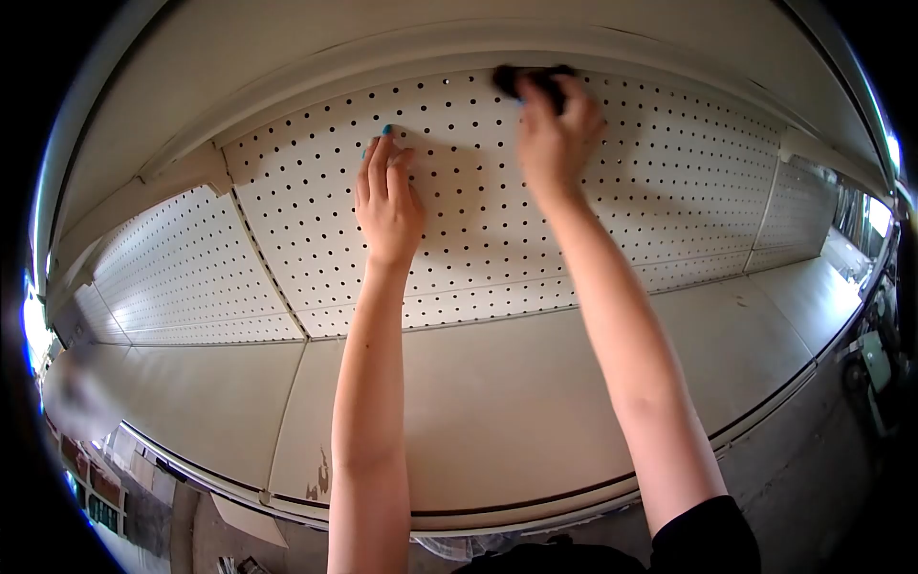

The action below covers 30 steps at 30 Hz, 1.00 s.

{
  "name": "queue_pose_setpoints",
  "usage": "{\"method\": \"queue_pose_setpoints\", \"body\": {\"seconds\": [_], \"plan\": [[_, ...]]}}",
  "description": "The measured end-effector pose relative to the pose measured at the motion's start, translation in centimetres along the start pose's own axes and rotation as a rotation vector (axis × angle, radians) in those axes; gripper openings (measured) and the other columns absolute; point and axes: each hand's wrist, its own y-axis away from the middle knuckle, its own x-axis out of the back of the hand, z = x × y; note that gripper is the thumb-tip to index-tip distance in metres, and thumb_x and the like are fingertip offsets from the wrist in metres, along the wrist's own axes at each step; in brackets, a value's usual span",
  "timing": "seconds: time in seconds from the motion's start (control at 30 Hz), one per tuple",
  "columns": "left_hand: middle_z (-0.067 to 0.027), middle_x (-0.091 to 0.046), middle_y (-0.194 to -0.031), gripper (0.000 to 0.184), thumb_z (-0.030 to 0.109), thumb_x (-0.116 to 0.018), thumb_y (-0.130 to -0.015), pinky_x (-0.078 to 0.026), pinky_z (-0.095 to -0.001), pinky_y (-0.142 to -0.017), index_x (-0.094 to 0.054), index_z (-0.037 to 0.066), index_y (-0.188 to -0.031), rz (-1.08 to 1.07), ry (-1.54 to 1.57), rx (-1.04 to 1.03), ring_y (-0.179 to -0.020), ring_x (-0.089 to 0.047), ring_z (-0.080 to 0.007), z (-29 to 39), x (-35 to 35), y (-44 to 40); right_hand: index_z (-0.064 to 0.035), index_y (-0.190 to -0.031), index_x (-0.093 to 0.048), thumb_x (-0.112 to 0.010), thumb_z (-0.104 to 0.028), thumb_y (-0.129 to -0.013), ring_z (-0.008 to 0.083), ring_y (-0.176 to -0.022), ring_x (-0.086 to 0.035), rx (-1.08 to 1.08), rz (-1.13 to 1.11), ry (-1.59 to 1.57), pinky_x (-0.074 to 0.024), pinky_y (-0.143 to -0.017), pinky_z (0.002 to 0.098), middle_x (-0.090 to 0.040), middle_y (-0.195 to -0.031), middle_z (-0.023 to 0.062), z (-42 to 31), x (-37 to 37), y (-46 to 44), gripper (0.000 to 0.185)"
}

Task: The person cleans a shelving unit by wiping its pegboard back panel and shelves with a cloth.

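Observation:
A white pegboard panel (459,206) with rows of small dark holes forms the back of a shelf unit. Against its upper left part, my left hand (389,196) rests with fingers apart and nothing in it; its nails are blue. My right hand (559,134) is higher up, near the panel's top edge. Its fingers are closed on a black cloth-like item (516,80), blurred by motion, so its exact shape cannot be made out. Both arms reach over the beige shelf (478,411).
An overhanging shelf underside (402,33) curves above the panel. A bracket (196,172) juts out at the upper left. Another pegboard section (186,273) continues left. The shelf's front edge runs below my forearms. A blurred pale object (81,392) is at the far left.

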Motion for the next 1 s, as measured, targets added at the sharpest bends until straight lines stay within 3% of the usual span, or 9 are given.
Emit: {"method": "queue_pose_setpoints", "body": {"seconds": [0.17,0.3,0.43,0.47,0.57,0.77,0.9,0.93,1.0], "plan": [[-0.0123,-0.055,-0.123,0.033,-0.008,-0.045,-0.075,-0.045,-0.0399,-0.094,-0.058,0.007,-0.102,0.005,0.001,0.030,-0.116,-0.051,-0.0316,0.3,-0.1,0.2,-0.0170,-0.103,-0.066,-0.066,-0.014,-0.078,0.0311,-0.109,-0.045,-0.310,0.213,0.225,-0.0341,-0.092,0.0461,-0.053,-0.112,0.0092,8.9,2.2,-0.3,0.025],[-0.0112,-0.057,-0.120,0.028,-0.009,-0.047,-0.076,-0.047,-0.0381,-0.092,-0.058,0.005,-0.098,0.034,-0.023,0.013,-0.114,-0.054,-0.0307,0.5,0.0,-0.1,-0.0129,-0.106,-0.060,-0.064,-0.010,-0.079,0.0286,-0.107,-0.047,-0.584,0.422,-0.110,-0.0369,-0.089,0.0434,-0.053,-0.110,0.0103,8.7,2.6,-1.9,0.027],[-0.0112,-0.057,-0.119,0.028,-0.009,-0.047,-0.076,-0.048,-0.0387,-0.091,-0.059,0.005,-0.097,0.054,-0.010,0.015,-0.113,-0.054,-0.0311,0.6,-0.1,-0.1,-0.0118,-0.106,-0.058,-0.064,-0.011,-0.078,0.0311,-0.106,-0.048,-0.364,0.309,0.073,-0.0365,-0.087,0.0447,-0.052,-0.114,0.0118,5.3,0.2,-2.1,0.029],[-0.0118,-0.056,-0.121,0.029,-0.008,-0.046,-0.076,-0.046,-0.0395,-0.093,-0.058,0.005,-0.098,0.045,-0.001,0.017,-0.114,-0.053,-0.0315,0.5,-0.2,0.0,-0.0119,-0.105,-0.059,-0.065,-0.012,-0.078,0.0330,-0.106,-0.048,-0.403,0.281,0.039,-0.0355,-0.087,0.0468,-0.052,-0.115,0.0124,3.6,-0.4,-2.2,0.028],[-0.0132,-0.054,-0.125,0.032,-0.007,-0.044,-0.076,-0.043,-0.0411,-0.096,-0.057,0.006,-0.102,0.024,0.017,0.021,-0.118,-0.050,-0.0324,0.3,-0.5,0.3,-0.0148,-0.103,-0.061,-0.066,-0.013,-0.075,0.0343,-0.107,-0.047,-0.239,0.212,-0.017,-0.0350,-0.089,0.0475,-0.053,-0.114,0.0112,-1.3,-1.4,-1.6,0.029],[-0.0137,-0.054,-0.125,0.032,-0.006,-0.044,-0.076,-0.043,-0.0420,-0.096,-0.057,0.006,-0.103,0.012,0.014,-0.007,-0.116,-0.051,-0.0334,0.4,0.0,0.1,-0.0212,-0.100,-0.067,-0.063,-0.017,-0.072,0.0297,-0.101,-0.048,0.108,0.078,-0.151,-0.0388,-0.085,0.0474,-0.052,-0.111,0.0044,-9.3,-3.6,-0.7,0.028],[-0.0143,-0.054,-0.125,0.033,-0.006,-0.045,-0.075,-0.043,-0.0432,-0.096,-0.058,0.006,-0.103,0.010,0.013,-0.028,-0.116,-0.051,-0.0340,0.0,-0.2,0.2,-0.0228,-0.100,-0.067,-0.062,-0.017,-0.072,0.0287,-0.101,-0.048,0.239,0.077,-0.199,-0.0387,-0.086,0.0479,-0.052,-0.110,0.0039,-7.2,-3.5,-0.5,0.030],[-0.0144,-0.054,-0.125,0.033,-0.006,-0.045,-0.075,-0.043,-0.0435,-0.096,-0.058,0.006,-0.103,0.005,0.012,-0.032,-0.116,-0.051,-0.0341,-0.1,-0.2,0.2,-0.0260,-0.102,-0.069,-0.071,-0.012,-0.068,0.0265,-0.098,-0.051,0.247,0.034,-0.145,-0.0390,-0.084,0.0428,-0.054,-0.110,0.0014,-6.0,-2.2,-0.9,0.037],[-0.0146,-0.054,-0.125,0.033,-0.006,-0.045,-0.074,-0.042,-0.0434,-0.096,-0.058,0.005,-0.103,0.004,0.016,-0.039,-0.117,-0.051,-0.0342,-0.1,-0.1,0.1,-0.0281,-0.104,-0.068,-0.072,-0.013,-0.067,0.0270,-0.105,-0.050,0.215,0.020,-0.096,-0.0372,-0.088,0.0428,-0.054,-0.115,0.0028,-2.7,-1.6,-0.9,0.040]]}}
